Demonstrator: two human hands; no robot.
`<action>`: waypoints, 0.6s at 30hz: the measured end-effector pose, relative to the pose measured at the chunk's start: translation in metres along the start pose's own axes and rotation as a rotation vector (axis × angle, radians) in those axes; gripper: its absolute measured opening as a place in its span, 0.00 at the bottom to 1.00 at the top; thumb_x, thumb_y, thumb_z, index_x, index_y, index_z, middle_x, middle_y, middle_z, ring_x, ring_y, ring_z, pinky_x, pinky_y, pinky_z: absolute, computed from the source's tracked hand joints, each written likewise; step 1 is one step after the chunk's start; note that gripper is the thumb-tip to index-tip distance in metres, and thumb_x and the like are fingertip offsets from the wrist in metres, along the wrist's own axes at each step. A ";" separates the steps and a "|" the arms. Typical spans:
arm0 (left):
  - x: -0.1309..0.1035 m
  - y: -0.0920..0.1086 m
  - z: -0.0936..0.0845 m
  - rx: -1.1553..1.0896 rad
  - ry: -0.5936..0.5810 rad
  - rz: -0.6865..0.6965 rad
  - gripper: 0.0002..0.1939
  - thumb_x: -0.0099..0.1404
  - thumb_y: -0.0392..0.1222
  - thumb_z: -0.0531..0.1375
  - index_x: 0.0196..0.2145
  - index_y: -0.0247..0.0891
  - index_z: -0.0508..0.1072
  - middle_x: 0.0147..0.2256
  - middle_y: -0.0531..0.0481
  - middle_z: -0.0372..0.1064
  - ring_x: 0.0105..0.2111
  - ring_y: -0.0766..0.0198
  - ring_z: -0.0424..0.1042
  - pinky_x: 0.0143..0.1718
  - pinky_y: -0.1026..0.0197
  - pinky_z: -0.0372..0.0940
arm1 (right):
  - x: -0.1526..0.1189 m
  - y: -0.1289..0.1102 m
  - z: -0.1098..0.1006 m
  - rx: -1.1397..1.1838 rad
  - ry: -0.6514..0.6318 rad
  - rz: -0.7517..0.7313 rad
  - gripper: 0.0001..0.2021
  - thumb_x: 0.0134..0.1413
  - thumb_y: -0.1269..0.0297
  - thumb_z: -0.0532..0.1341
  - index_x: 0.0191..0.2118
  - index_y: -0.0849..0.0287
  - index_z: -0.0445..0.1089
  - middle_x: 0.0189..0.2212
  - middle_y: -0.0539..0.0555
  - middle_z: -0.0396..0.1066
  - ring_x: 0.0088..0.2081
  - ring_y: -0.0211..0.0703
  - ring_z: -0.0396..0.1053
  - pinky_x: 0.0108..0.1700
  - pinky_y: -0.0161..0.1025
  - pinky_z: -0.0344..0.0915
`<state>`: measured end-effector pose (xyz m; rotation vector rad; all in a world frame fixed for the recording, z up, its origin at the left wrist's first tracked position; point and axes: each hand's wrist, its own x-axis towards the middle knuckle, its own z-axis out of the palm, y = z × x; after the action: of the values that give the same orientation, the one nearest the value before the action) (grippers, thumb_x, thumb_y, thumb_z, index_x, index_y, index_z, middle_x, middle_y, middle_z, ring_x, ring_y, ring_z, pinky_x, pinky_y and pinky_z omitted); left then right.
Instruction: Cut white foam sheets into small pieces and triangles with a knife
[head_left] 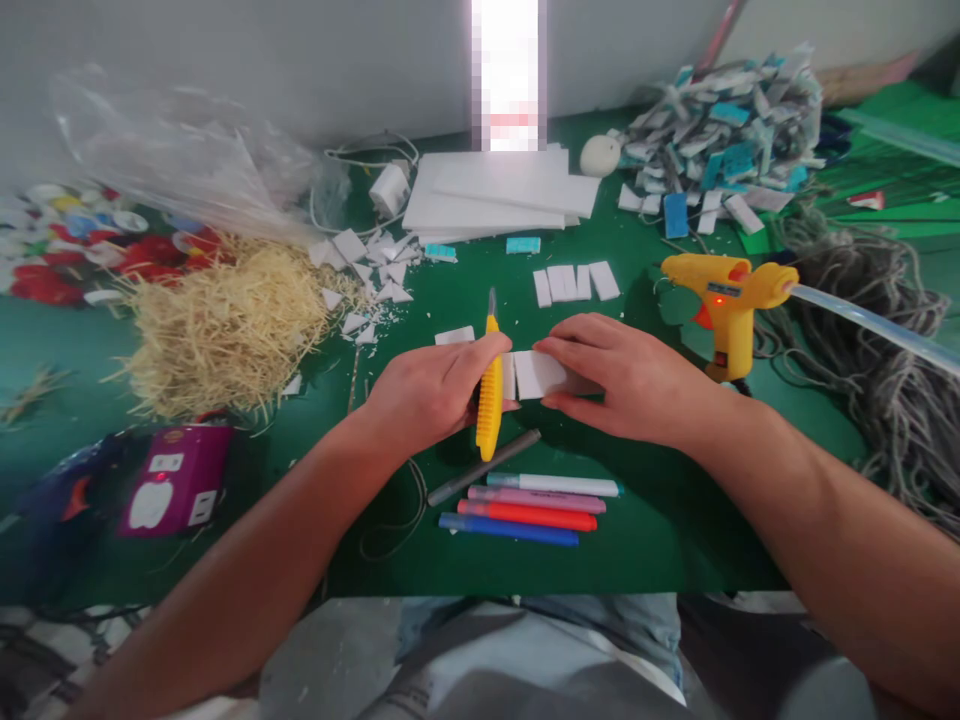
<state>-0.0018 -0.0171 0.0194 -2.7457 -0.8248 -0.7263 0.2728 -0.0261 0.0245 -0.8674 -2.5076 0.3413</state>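
Near the middle of the green table, my left hand [431,395] is closed around a yellow utility knife [490,395], its tip pointing away from me. A small white foam piece [508,377] shows between that hand and a larger white foam piece [540,375], with a thin gap between the two. My right hand [619,380] pinches the larger piece from the right. Another white piece [454,336] lies just beyond my left hand. Several cut white strips [576,283] sit in a row farther back.
A yellow glue gun [720,300] stands to the right, beside grey yarn [862,290]. Markers [532,514] lie in front of my hands. Straw [225,330] and a purple power box [178,480] are left. White sheets [495,195] and a scrap pile [720,140] are behind.
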 end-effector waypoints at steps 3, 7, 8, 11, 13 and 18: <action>-0.004 -0.002 0.003 -0.053 -0.063 -0.102 0.25 0.77 0.58 0.62 0.59 0.35 0.72 0.43 0.42 0.84 0.35 0.58 0.85 0.39 0.64 0.77 | -0.001 -0.001 0.000 -0.006 -0.019 0.063 0.17 0.66 0.62 0.61 0.55 0.63 0.77 0.48 0.65 0.77 0.46 0.54 0.75 0.47 0.49 0.76; -0.004 0.001 -0.003 -0.115 0.064 -0.138 0.24 0.76 0.49 0.62 0.63 0.38 0.66 0.51 0.41 0.83 0.43 0.55 0.86 0.43 0.62 0.79 | -0.001 -0.004 -0.001 -0.051 -0.022 0.189 0.18 0.66 0.57 0.61 0.54 0.63 0.78 0.46 0.65 0.77 0.45 0.55 0.76 0.44 0.48 0.75; -0.003 0.004 -0.005 -0.137 0.114 -0.147 0.23 0.76 0.46 0.62 0.64 0.39 0.65 0.51 0.41 0.82 0.44 0.55 0.86 0.43 0.61 0.80 | -0.001 -0.004 -0.001 -0.064 -0.016 0.221 0.18 0.66 0.56 0.62 0.53 0.63 0.78 0.46 0.65 0.77 0.44 0.55 0.76 0.43 0.48 0.74; -0.002 0.015 -0.011 -0.249 0.217 -0.272 0.20 0.74 0.38 0.58 0.62 0.45 0.66 0.49 0.45 0.83 0.42 0.57 0.86 0.44 0.59 0.81 | 0.000 -0.006 -0.001 -0.085 -0.002 0.291 0.17 0.64 0.55 0.63 0.50 0.61 0.79 0.47 0.64 0.77 0.45 0.54 0.75 0.44 0.47 0.73; -0.001 0.022 -0.012 -0.314 0.233 -0.300 0.20 0.72 0.38 0.58 0.59 0.45 0.68 0.46 0.46 0.83 0.39 0.58 0.85 0.42 0.58 0.81 | 0.000 -0.006 0.000 -0.095 0.004 0.306 0.16 0.63 0.55 0.63 0.50 0.60 0.78 0.49 0.63 0.77 0.46 0.54 0.75 0.45 0.47 0.73; 0.004 0.029 -0.008 -0.312 0.227 -0.200 0.15 0.68 0.34 0.58 0.52 0.40 0.73 0.41 0.46 0.81 0.37 0.60 0.82 0.42 0.60 0.78 | 0.002 -0.005 0.004 -0.140 0.006 0.303 0.16 0.63 0.56 0.64 0.49 0.61 0.77 0.45 0.63 0.78 0.44 0.54 0.75 0.44 0.47 0.72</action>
<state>0.0139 -0.0416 0.0271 -2.7906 -1.0190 -1.2783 0.2665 -0.0295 0.0232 -1.3068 -2.4164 0.2611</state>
